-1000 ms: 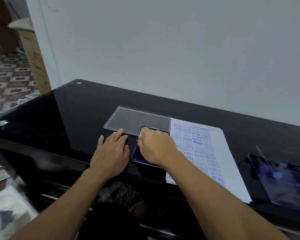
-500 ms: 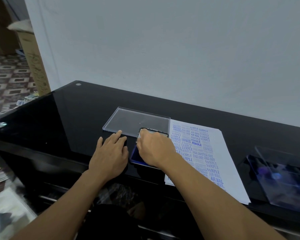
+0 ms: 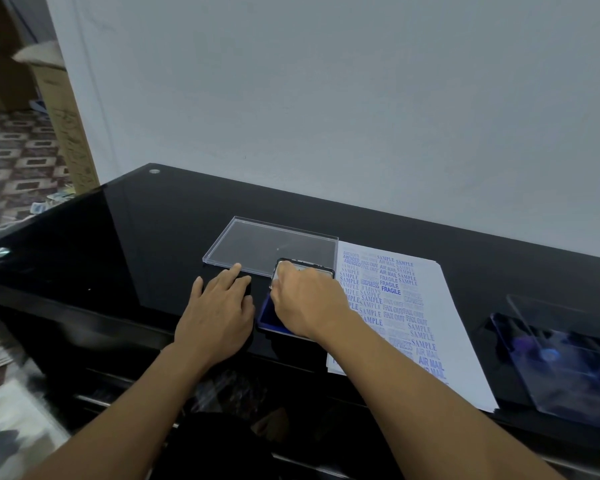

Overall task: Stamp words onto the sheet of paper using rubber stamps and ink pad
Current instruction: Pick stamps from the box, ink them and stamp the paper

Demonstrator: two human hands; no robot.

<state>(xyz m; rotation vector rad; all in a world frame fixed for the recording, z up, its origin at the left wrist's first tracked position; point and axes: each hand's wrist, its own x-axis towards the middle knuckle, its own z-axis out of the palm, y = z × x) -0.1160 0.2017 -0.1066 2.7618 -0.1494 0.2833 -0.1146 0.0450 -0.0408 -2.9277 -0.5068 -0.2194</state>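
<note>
Grasps the rubber stamp (image 3: 301, 268) with the fingers (image 3: 284, 276) of the right hand (image 3: 309, 303), curled down over it and leaving only a pale sliver in sight. Holds it on the ink pad (image 3: 266, 315) at the centre of the frame, just left of the sheet of paper (image 3: 444, 306). Lays the left hand (image 3: 219, 313) flat on the desk (image 3: 136, 244) just beside the pad, fingers (image 3: 231, 282) straight and released, grasping nothing, tips at the near edge of a clear lid (image 3: 267, 242).

Risks a blotched print by pressing too hard into the ink, or a faint, one-sided print by rocking the stamp. Could drag the pad up or sideways on the lift, with the left hand lying beside it and not on it. Could land on words already printed, given the dense blue text down the left and middle of the sheet; finds bare room mainly toward the right edge. Could brush blue across the sheet on the way over.

Cannot tell the stamp's long axis, hidden under the hand; judged to face down into the pad. Sets the pad's long side from the lower frame toward the wall, leaning slightly right. Sets the sheet's long axis from upper left to lower right, printed words reading left to right.
</note>
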